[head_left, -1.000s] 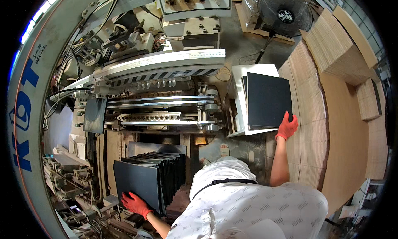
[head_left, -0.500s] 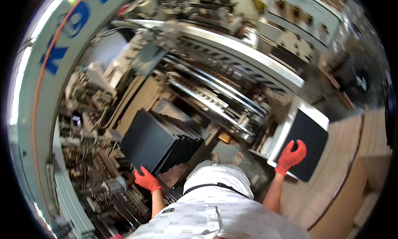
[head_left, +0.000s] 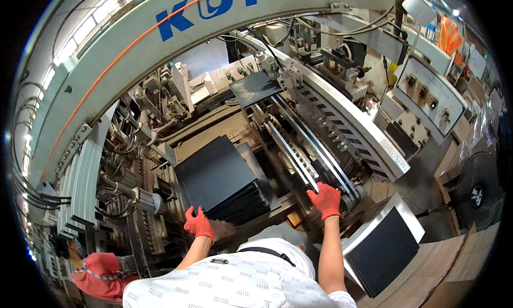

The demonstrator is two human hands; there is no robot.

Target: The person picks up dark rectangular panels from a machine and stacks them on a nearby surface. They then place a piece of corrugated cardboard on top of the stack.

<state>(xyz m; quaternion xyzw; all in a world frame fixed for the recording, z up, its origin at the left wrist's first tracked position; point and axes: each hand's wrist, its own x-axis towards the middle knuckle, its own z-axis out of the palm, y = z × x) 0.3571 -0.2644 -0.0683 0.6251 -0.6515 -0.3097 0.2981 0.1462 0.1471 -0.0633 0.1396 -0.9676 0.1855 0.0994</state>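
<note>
A stack of black panels lies in the machine, its top sheet flat and the near right side showing several layers. My left hand, in a red glove, is at the stack's near left corner, fingers curled but apart; whether it touches the panels I cannot tell. My right hand, also red-gloved, reaches over the near end of the metal rails, thumb and fingers spread, with nothing visible in it. Farther along those rails rests a dark flat panel.
Another black stack sits on a white board at right, beside layered brown sheets. A pale machine beam arches overhead. A control box stands far right. A red cloth item shows at lower left.
My right hand has moved left from the black stack on the white board to the rails. My left hand stays by the machine's stack, which now looks more even. The view has turned.
</note>
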